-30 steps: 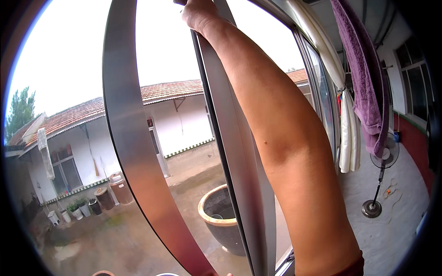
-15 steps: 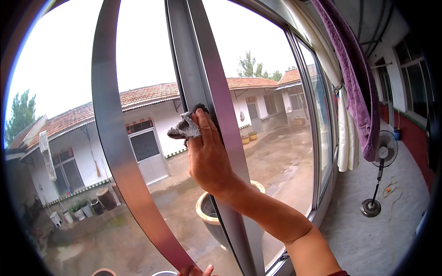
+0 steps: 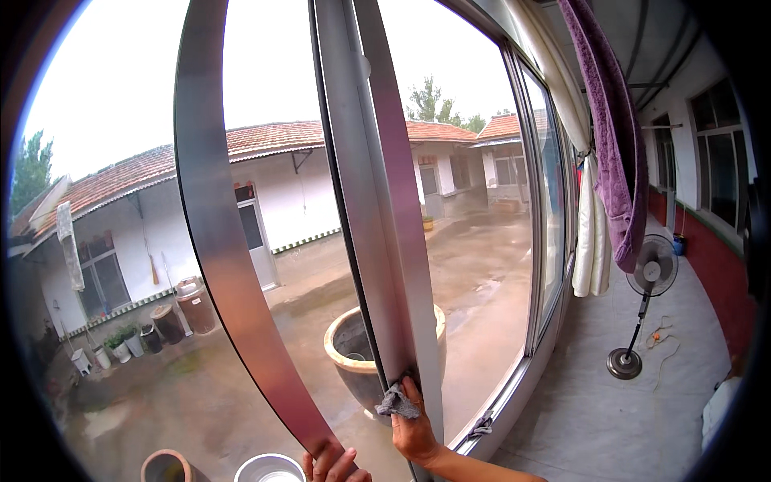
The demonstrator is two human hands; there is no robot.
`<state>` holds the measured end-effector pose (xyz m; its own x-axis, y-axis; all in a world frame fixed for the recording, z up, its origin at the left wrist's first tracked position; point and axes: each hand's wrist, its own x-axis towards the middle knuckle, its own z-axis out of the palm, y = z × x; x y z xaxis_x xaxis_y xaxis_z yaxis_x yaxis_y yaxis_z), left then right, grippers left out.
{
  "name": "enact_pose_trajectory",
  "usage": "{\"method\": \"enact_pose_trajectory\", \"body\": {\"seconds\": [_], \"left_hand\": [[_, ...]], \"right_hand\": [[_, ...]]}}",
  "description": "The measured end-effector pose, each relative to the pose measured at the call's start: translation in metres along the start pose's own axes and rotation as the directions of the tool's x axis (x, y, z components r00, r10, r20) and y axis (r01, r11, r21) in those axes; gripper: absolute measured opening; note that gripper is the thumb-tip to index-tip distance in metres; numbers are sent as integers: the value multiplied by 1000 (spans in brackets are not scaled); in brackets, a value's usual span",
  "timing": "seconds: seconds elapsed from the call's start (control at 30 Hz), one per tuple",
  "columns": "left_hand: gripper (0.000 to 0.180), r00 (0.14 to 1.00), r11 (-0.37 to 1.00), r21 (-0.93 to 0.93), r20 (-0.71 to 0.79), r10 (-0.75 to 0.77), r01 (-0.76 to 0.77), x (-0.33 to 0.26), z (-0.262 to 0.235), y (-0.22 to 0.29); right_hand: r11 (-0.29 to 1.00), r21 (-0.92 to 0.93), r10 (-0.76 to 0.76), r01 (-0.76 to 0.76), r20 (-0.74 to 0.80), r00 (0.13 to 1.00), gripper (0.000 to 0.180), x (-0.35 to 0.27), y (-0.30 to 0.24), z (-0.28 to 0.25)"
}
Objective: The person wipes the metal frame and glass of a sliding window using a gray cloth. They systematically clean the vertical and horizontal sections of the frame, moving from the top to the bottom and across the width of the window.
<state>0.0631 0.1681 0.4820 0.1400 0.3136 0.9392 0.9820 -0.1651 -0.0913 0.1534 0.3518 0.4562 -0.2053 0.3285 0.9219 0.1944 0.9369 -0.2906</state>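
Left upright (image 3: 241, 273) stands left of right upright (image 3: 373, 217). Left hand (image 3: 333, 466) at the former's lower end; right hand (image 3: 413, 432) at the latter's lower part, cloth (image 3: 398, 402) in its fingers. Vat (image 3: 365, 387) in the yard behind right upright; basin (image 3: 247, 469) and pot (image 3: 152, 469) nearer, left of left hand. Far right: curtain (image 3: 590, 241), then towel (image 3: 620, 169), then fan (image 3: 660, 277) on floor (image 3: 554, 418).

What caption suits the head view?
Right hand holds a grey cloth to one metal post, left hand at another post.

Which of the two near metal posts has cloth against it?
The right post: the right hand holds grey cloth there; the left post has only the left hand alongside.
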Motion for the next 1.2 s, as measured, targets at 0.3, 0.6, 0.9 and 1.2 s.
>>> {"method": "enact_pose_trajectory", "body": {"seconds": [0.3, 0.6, 0.9, 1.2], "left_hand": [[12, 1000, 985, -174, -9, 2, -3, 2, -9, -6], [17, 996, 934, -346, 9, -90, 88, 5, -28, -10], [14, 995, 776, -623, 77, -62, 97, -7, -46, -25], [13, 942, 706, -626, 268, -203, 330, -1, -57, -19]], "right_hand": [[973, -97, -222, 208, -167, 961, 44, 161, -37, -21], [915, -229, -389, 331, -292, 874, 37, 354, -71, -42], [906, -352, -338, 233, -274, 900, 23, 572, -122, -98], [994, -111, 1, -20, -175, 985, 35, 652, -159, -123]]}}
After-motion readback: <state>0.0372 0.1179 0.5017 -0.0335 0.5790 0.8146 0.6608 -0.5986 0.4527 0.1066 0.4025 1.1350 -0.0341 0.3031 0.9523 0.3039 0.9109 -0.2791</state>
